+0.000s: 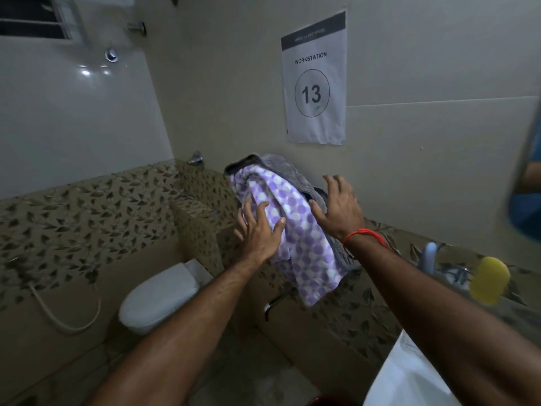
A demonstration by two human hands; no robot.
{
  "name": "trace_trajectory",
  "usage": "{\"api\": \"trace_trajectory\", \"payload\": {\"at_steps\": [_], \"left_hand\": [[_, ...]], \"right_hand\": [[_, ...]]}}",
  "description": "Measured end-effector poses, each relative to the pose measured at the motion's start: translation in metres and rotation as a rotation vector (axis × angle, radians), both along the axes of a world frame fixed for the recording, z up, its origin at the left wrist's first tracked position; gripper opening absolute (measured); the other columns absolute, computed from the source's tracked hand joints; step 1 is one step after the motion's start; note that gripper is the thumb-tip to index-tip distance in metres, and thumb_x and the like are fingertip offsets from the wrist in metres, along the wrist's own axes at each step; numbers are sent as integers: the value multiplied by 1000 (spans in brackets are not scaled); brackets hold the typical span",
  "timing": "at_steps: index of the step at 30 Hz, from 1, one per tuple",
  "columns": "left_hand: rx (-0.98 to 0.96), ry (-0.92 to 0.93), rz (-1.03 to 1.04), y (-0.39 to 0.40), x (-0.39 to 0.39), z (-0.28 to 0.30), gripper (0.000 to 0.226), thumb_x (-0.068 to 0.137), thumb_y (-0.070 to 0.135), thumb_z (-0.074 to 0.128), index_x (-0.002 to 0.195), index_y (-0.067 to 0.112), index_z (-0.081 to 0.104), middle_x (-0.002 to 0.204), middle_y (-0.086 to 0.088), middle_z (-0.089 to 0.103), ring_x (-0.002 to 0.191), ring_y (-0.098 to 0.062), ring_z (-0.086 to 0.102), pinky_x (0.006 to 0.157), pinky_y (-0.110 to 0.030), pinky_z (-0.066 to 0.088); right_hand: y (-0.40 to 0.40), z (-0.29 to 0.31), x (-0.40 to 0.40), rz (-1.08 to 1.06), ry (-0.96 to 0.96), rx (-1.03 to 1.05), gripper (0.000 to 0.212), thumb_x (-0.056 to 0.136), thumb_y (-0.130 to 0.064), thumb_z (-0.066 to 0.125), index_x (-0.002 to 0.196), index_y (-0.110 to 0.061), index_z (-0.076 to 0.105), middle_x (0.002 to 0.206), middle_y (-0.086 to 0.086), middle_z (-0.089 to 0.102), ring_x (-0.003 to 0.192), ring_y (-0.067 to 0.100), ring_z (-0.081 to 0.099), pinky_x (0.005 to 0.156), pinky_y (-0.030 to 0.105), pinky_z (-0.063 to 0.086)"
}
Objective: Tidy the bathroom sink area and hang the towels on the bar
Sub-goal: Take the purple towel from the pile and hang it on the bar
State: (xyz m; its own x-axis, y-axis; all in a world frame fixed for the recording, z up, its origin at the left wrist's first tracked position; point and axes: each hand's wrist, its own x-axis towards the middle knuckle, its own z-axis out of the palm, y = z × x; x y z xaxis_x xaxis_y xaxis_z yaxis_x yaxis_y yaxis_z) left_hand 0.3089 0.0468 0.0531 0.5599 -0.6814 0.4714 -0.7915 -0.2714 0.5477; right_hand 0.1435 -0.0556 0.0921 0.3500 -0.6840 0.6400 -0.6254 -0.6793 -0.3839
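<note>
We judge the hanging step underway: left hand (259, 230) flat, fingers spread, on the purple dotted towel (295, 227) draped over the grey towel (288, 168) against the wall, right hand (341, 208) splayed, holding nothing; next, smoothing both even.

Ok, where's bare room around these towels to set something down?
The leaf-patterned ledge top left of the purple dotted towel shows bare. The grey towel lies under it. Crowded on the right: a yellow sponge and a pale blue bottle by the tap.
</note>
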Motion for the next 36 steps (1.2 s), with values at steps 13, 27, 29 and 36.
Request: {"api": "trace_trajectory", "payload": {"at_steps": [13, 27, 29, 36], "left_hand": [[-87, 303, -78, -128, 102, -11, 49, 99, 38, 58, 142, 19, 47, 154, -11, 35, 143, -33, 35, 114, -42, 31], [-163, 957, -45, -194, 154, 47, 78, 93, 66, 50, 145, 8, 52, 152, -6, 49, 139, -29, 48, 116, -36, 36], [-185, 1061, -132, -201, 163, 56, 62, 95, 47, 60, 138, 3, 57, 140, -11, 61, 126, -28, 60, 106, -33, 46], [-571, 883, -34, -174, 159, 50, 52, 80, 52, 52, 119, 20, 66, 118, -4, 70, 109, -29, 63, 97, -37, 47]], "right_hand": [[-92, 24, 125, 31, 83, 63, 51, 96, -27, 58, 141, -4, 48, 135, 23, 53, 121, 42, 53, 104, 44, 40], [-136, 33, 175, -25, 334, -15, 41, 100, -42, 45, 141, -39, 48, 144, 5, 48, 117, 41, 49, 97, 47, 45], [-137, 37, 181, -15, 360, -6, 44, 101, -45, 43, 145, -44, 41, 152, 4, 39, 123, 40, 46, 101, 49, 44], [-155, 40, 191, -38, 291, 240, 41, 100, -35, 42, 140, -44, 47, 135, 11, 49, 118, 42, 55, 104, 49, 46]]}}
